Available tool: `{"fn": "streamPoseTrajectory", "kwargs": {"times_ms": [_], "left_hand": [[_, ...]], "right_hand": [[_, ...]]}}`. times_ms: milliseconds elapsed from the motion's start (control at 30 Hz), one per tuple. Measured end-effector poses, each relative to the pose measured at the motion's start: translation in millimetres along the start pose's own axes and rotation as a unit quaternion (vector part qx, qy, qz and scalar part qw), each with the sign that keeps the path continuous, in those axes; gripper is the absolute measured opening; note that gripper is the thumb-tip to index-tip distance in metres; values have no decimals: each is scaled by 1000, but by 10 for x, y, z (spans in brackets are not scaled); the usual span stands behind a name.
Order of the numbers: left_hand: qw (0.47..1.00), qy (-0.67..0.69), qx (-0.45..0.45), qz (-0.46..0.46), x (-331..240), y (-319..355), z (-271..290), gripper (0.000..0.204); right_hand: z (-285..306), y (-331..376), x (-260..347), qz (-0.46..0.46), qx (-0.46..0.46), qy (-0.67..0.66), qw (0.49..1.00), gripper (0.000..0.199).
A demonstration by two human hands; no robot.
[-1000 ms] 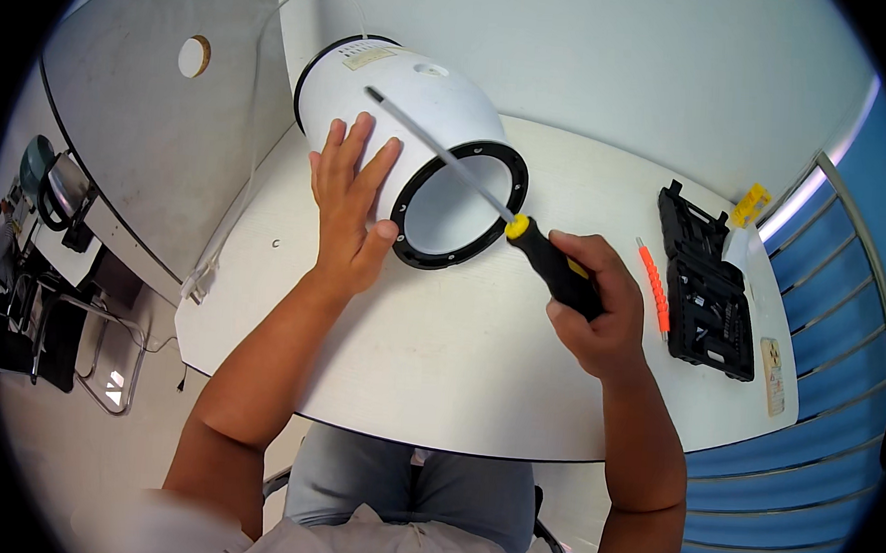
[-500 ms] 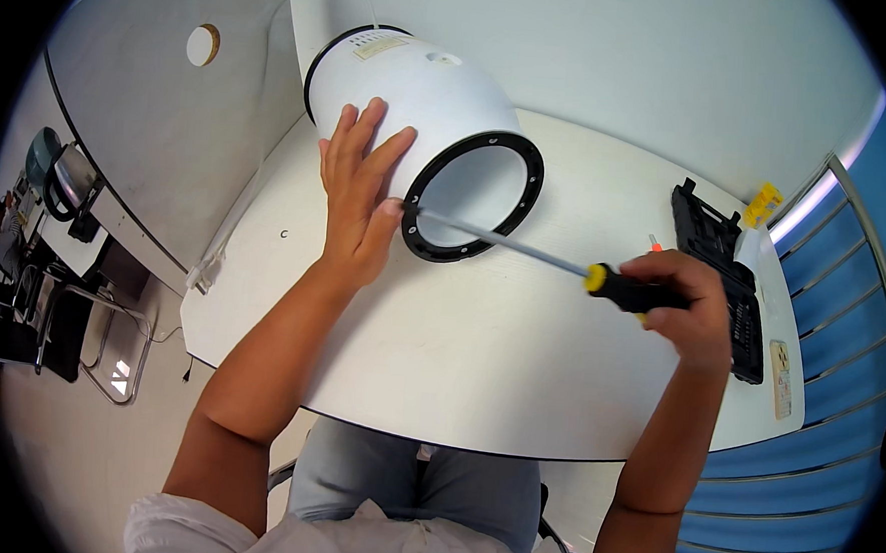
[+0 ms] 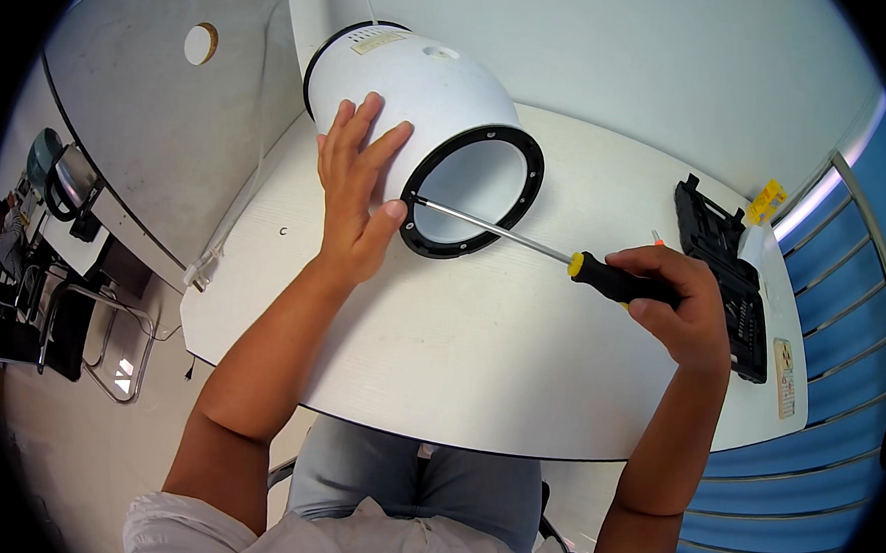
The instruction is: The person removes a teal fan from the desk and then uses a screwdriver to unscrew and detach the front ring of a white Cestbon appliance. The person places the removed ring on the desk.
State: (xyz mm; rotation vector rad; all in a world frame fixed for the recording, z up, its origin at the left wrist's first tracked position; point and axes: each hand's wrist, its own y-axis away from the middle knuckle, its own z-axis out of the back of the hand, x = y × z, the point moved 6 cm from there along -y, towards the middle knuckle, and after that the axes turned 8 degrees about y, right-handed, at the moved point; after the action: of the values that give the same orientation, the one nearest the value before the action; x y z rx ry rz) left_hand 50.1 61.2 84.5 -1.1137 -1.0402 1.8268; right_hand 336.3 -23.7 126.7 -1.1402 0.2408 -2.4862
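Note:
A white rounded appliance housing lies on its side at the table's back, its black-rimmed round opening facing me. My left hand rests on the housing's left side with fingers spread, thumb next to the black ring. In my right hand is a long screwdriver with a black and yellow handle, gripped around the handle. Its shaft slants up to the left, and its tip meets the ring's left edge near my thumb. Whether the tip sits in a screw is too small to tell.
A black tool case stands unfolded on the white table at right, near a yellow plastic piece. A white cable runs from the housing to a plug at left. Metal railings border the right side.
The screwdriver has shifted slightly left and up, its tip now on the ring's left edge. My right hand moved with it; my left hand has barely moved.

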Motion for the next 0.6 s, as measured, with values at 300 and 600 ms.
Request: {"fn": "streamPoseTrajectory", "kwargs": {"times_ms": [300,600], "left_hand": [[1000,-5,2,-1,12,10,0,56],[1000,-13,2,0,14,1,7,56]], "right_hand": [[3,-9,-2,6,-9,17,1000,41],[-1,-12,19,10,-9,16,1000,41]]}}
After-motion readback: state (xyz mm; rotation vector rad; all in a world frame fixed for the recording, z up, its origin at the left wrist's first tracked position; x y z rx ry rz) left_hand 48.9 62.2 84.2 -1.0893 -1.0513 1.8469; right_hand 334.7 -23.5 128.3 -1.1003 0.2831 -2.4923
